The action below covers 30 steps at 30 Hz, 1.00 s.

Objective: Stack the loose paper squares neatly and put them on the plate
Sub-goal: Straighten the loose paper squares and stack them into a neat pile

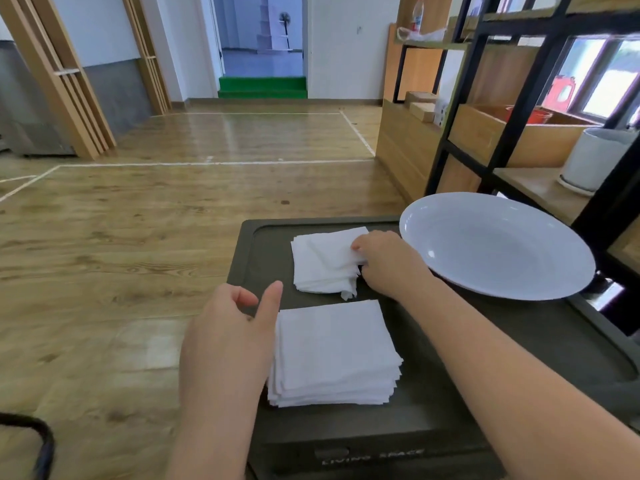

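**A:** Two piles of paper on the dark counter [485,358] right now. The near stack [334,355] is squared up fairly well, the far pile [327,263] is looser, with ragged corners at its near right edge.

**B:** And the right hand [388,263] is on that far pile, grip curled at the pile's right edge, pinching the top sheets as far as I can see.

**A:** The left hand [230,337] sits against the near stack's left side, thumb out, fingers loosely bent, holding nothing.

**B:** So we're mid-gathering, I'd say. The plate [498,244], at the far right, overhanging the counter, has no paper on it yet.

**A:** Next move, in my view: lift the far sheets across onto the near stack, keeping them together so none slip.

**B:** Then tap the edges flush with both hands before anything goes to the plate.
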{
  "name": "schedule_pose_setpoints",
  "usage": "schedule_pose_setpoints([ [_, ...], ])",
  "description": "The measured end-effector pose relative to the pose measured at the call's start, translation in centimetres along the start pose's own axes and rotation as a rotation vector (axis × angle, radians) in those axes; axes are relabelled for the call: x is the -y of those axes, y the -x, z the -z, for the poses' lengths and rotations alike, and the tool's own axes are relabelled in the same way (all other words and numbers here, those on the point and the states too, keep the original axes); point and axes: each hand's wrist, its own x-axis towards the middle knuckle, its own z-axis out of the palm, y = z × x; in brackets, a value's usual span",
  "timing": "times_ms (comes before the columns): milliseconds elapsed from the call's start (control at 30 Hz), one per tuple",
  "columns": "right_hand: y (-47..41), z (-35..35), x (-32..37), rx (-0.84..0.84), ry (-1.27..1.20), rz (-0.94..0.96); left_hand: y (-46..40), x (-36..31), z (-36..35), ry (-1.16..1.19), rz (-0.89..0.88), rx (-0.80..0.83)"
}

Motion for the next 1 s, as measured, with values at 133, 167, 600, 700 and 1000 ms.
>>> schedule_pose_setpoints([
  [133,-1.3,-0.3,-0.8,0.003,0.086,-0.086,-0.5,0.0,0.9,0.043,0.0,-0.049],
  [167,-1.3,-0.1,-0.9,-0.031,0.085,-0.114,-0.5,0.0,1.0,0.052,0.002,-0.053],
  [600,9.8,5.7,4.8,-0.385,-0.245,0.026,0.3,-1.8,2.0,0.911,0.198,0.73],
  [700,12.5,5.7,6.2,-0.277,-0.274,0.129,0.7,-2.1,2.4,1.034,0.248,0.727],
  [1000,13.2,5.8,3.7,-0.072,-0.993,-0.233,0.0,-0.8,1.2,0.8,0.238,0.618],
])
